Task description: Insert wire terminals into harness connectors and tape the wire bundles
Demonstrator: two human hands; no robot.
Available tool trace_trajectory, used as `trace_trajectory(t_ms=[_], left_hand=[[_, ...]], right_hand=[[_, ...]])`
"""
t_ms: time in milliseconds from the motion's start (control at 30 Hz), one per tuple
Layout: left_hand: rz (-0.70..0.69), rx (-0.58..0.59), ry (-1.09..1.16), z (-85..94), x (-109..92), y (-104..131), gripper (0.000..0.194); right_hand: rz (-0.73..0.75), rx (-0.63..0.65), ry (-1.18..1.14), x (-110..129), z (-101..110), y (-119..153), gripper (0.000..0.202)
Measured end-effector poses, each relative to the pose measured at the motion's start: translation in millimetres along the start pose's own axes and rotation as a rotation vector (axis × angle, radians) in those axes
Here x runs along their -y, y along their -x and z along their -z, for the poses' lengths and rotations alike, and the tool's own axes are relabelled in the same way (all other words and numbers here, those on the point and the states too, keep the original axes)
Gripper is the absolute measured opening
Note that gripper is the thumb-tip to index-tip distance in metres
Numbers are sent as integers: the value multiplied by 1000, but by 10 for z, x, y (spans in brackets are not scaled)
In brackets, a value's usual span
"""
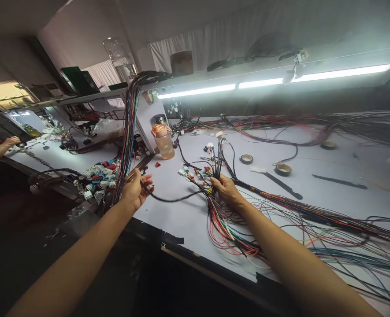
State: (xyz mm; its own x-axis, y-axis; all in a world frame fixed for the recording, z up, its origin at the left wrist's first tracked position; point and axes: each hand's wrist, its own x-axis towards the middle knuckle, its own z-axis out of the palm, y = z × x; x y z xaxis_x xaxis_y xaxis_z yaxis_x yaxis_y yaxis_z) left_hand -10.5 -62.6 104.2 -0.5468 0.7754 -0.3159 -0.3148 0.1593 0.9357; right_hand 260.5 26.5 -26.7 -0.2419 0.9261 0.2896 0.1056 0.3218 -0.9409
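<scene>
My right hand (226,189) is closed round a wire harness (217,165), a bundle of black-wrapped branches with white, red and blue connectors at their ends. Loose red, green and black wires (223,226) spill from the bundle below that hand. A black wrapped branch (176,200) sags from the bundle across to my left hand (135,190). The left thumb and fingers are curled at the end of this branch, by the table's left edge. What exactly lies between those fingertips is partly hidden.
Rolls of tape (247,159) and a dark blade-like strip (282,185) lie to the right. An orange-tinted bottle (163,143) stands behind. Hanging wires (131,123) and a heap of connectors (97,178) are at the left. Another person's hand (11,141) shows at far left.
</scene>
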Motion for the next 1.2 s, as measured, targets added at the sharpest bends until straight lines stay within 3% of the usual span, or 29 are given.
trace_trajectory(t_ms=[100,200,267,367,400,500,600,733,967,1200], left_hand=[[15,16,118,15,226,-2,49],[175,149,126,-69,587,326,31],[279,320,64,-231,812,578,23],[328,517,139,-635,1005,762,21],[314,516,198,-788,1033,759,19],[280,358,321,-1183,1083,642,13],[240,228,383,-1370,1142,526,15],[232,144,433,-1353,1194,510,27],[235,213,536,-1268,1164,593,16],[241,127,565,-1200,1223,510,22]], right_hand=[[-2,4,-6,-4,-5,-8,39],[0,13,-14,8,-12,-13,41],[10,23,-20,27,-14,-9,41],[30,31,-21,63,-7,12,41],[34,30,-17,75,-3,20,40],[44,18,5,111,12,40,39],[65,29,18,148,17,42,38],[97,55,26,182,7,32,35],[125,87,25,180,-10,37,35],[148,125,29,249,-94,70,34]])
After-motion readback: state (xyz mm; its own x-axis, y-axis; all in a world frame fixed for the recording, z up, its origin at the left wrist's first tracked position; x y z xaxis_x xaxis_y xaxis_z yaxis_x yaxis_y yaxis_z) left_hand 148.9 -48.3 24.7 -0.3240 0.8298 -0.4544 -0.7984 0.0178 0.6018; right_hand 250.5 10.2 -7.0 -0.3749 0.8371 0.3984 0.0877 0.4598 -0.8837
